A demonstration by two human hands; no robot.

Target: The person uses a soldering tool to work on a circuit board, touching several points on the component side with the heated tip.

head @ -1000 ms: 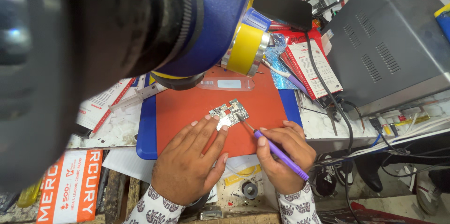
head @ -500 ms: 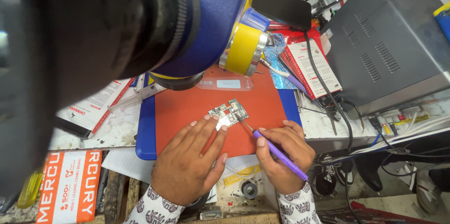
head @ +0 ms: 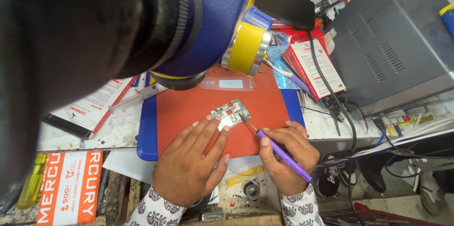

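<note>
While the left hand (head: 189,167) lies flat on the red mat (head: 189,112), its fingertips pressing the near edge of the circuit board (head: 231,114), the right hand (head: 286,155) is clamped around a purple tool (head: 283,156) whose tip touches the board's right side. That board sits near the mat's middle, and the mat lies on a blue pad (head: 146,133) by the bench's near edge.
</note>
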